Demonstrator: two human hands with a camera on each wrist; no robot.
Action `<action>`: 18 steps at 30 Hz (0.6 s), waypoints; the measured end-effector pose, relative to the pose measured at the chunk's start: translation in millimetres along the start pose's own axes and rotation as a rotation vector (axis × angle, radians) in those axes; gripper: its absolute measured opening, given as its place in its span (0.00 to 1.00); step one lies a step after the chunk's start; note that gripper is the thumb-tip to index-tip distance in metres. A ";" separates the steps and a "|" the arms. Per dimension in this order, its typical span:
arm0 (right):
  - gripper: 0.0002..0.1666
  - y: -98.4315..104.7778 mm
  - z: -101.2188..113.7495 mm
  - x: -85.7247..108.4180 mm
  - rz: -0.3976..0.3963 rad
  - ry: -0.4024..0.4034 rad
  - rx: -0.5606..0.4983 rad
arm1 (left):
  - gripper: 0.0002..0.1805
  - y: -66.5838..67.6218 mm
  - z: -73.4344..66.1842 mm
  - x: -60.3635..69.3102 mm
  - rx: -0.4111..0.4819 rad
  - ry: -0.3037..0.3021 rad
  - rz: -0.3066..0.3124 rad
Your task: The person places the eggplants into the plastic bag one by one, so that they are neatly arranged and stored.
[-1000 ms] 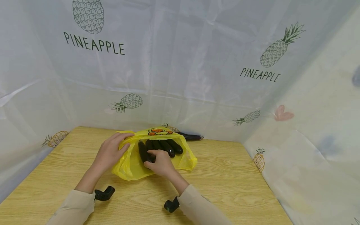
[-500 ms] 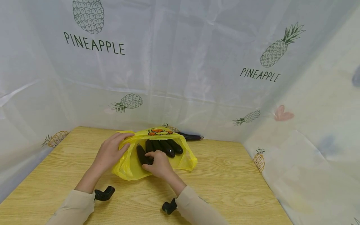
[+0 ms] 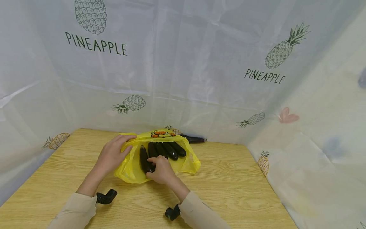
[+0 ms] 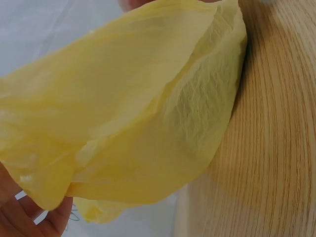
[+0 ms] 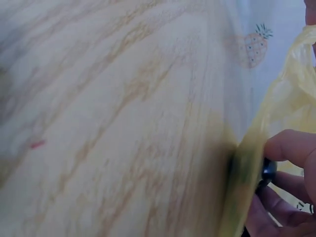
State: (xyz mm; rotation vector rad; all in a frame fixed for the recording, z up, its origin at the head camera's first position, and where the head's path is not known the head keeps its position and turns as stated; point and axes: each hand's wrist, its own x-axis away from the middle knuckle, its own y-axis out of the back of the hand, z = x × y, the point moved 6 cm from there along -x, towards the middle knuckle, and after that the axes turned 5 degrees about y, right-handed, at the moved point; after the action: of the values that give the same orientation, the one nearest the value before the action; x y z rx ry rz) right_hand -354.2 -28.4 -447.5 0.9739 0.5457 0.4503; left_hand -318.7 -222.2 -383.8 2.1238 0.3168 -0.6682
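Observation:
A yellow plastic bag [image 3: 132,173] lies on its side with its mouth held wide. My left hand [image 3: 114,152] grips the left side of its rim; in the left wrist view those fingers [image 4: 57,217] hold the thin film. Inside the mouth, my right hand [image 3: 163,171] pinches the near end of a dark eggplant [image 3: 144,155] between thumb and fingers. The right wrist view shows the shiny tip of this eggplant [image 5: 268,170] in that grip. Several more eggplants [image 3: 171,151] lie side by side in the bag, right of the held one.
Behind the bag, another eggplant [image 3: 195,140] rests at the back edge of the wooden table [image 3: 228,184]. White pineapple-printed sheeting [image 3: 183,73] closes off the back and sides. Black wrist mounts [image 3: 106,197] stick out from both sleeves.
My right hand has shifted slightly toward me, and the pinched eggplant has turned and slid a little nearer with it. The left hand stays on the bag's rim.

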 end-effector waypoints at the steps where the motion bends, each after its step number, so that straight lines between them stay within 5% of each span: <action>1: 0.30 -0.2 -0.5 0.0 -0.004 -0.007 -0.010 | 0.23 0.1 -0.1 0.0 0.000 0.000 0.000; 18: 0.26 -5.2 -7.3 -8.1 -0.101 -0.085 -0.060 | 0.24 -3.5 3.4 -0.9 -0.005 0.008 0.014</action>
State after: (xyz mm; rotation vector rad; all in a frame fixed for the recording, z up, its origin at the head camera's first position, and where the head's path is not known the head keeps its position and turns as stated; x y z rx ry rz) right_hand -364.4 -31.0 -453.4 0.8992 0.4997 0.3315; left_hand -322.1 -222.9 -387.3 2.1222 0.3070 -0.6501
